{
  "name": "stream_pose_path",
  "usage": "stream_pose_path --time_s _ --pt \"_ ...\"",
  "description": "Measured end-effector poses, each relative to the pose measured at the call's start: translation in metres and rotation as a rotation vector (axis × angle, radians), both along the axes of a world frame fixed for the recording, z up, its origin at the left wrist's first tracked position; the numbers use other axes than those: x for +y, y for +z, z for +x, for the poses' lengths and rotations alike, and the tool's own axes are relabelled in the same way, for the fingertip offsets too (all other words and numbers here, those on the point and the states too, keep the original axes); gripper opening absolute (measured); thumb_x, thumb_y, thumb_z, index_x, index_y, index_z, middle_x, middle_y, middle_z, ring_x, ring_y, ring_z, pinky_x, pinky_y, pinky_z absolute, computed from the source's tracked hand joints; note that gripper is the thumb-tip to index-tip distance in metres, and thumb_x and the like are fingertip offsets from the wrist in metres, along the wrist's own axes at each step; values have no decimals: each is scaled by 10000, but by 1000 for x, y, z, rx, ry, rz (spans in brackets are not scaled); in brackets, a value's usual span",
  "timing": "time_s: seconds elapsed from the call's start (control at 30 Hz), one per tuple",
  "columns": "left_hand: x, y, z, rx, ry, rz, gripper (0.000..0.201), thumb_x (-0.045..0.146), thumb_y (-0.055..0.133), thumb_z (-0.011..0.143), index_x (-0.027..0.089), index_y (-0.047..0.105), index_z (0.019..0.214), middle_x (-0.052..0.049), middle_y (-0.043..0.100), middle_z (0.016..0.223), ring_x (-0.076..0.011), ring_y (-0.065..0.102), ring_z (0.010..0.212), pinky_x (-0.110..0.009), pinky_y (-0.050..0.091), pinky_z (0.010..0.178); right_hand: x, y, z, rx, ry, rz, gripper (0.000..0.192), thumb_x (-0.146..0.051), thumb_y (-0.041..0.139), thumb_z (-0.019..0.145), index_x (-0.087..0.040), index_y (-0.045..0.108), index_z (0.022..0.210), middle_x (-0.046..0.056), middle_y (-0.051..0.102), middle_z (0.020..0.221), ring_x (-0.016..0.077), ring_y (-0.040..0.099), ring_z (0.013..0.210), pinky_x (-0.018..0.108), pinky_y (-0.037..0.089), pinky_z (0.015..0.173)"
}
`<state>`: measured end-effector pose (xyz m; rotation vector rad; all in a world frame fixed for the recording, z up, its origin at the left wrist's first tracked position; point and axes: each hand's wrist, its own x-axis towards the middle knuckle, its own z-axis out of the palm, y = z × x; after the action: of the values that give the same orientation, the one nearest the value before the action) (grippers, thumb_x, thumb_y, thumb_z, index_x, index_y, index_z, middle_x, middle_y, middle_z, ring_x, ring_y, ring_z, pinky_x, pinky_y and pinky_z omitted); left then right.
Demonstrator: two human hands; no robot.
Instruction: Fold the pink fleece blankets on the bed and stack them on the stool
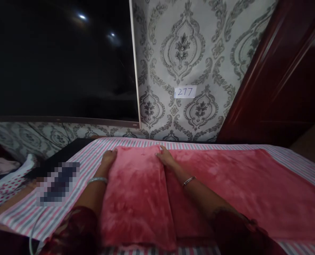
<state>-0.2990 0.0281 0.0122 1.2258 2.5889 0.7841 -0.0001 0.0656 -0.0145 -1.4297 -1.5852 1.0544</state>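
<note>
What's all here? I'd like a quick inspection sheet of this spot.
Surface: bed under a striped sheet, pink, white and grey.
Job's things: pink blanket spread flat, its left part folded over into a narrow panel.
Clutter: spotted cloth and dark board at left.
Hands: left hand and right hand press flat on the panel's far corners; bangle on each wrist.
Cables: thin grey cable looping at lower left.
Surroundings: dark screen, patterned wallpaper with label 277, red wooden door.
</note>
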Motion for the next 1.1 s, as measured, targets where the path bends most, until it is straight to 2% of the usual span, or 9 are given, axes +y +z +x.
stream_pose_path --time_s 0.17,0.3,0.37,0.5,0.6,0.7,0.83,1.0,1.1 --pt "-1 -10 8 -20 56 -57 357 389 494 986 121 693 1111 -184 708 1187 -303 667 1128 -419 527 912 -14 -18 -3 -54 10 116 659 -30 517 776 -190 578 1412 90 610 1424 225 558 1321 346 379 1157" --pt "-5 -11 12 -7 66 -52 391 370 446 969 126 688 1155 -213 706 1207 -343 665 1135 -409 521 875 -20 -32 0 -149 -23 231 671 -40 494 788 -168 544 1445 102 608 1425 225 572 1307 352 382 1159" --pt "-7 -9 14 -1 50 -42 434 390 415 976 126 657 1221 -208 703 1223 -339 664 1141 -412 518 884 -16 -29 1 -169 -27 221 675 -82 531 801 -179 516 1469 100 618 1412 235 584 1292 360 403 1141" --pt "-13 -5 18 22 -29 -4 580 504 295 1005 160 526 1410 -185 674 1305 -328 643 1193 -429 499 943 5 -13 1 -179 15 123 701 -285 636 853 -220 442 1524 97 689 1293 282 611 1254 416 457 1081" --pt "-13 -4 21 46 -77 -15 625 544 345 982 180 464 1476 -195 670 1309 -361 637 1199 -475 483 967 17 -9 -1 -239 63 170 610 -244 646 844 -266 546 1446 64 716 1234 275 626 1226 403 465 1070" --pt "-10 -5 23 68 -91 -45 598 492 407 966 174 484 1467 -210 673 1296 -379 629 1208 -494 473 975 18 -18 -4 -271 52 227 510 -133 589 840 -267 653 1328 61 710 1240 247 610 1239 380 438 1099" --pt "-8 -6 24 94 -79 -74 558 462 424 960 173 537 1424 -213 677 1288 -385 624 1214 -497 477 970 11 -30 -6 -286 17 225 489 -126 562 862 -253 657 1325 101 692 1249 260 598 1242 412 414 1116" --pt "-8 -5 27 126 -75 -86 566 470 391 970 158 526 1423 -216 675 1286 -382 628 1206 -489 485 958 9 -19 4 -242 44 179 521 -145 575 863 -201 611 1380 117 673 1305 264 607 1236 401 420 1110" --pt "-10 -4 30 144 -78 -84 562 478 392 966 149 543 1396 -222 676 1274 -386 631 1196 -485 490 943 1 -15 15 -199 56 143 608 -219 610 864 -184 515 1464 117 635 1378 259 596 1262 393 432 1102"
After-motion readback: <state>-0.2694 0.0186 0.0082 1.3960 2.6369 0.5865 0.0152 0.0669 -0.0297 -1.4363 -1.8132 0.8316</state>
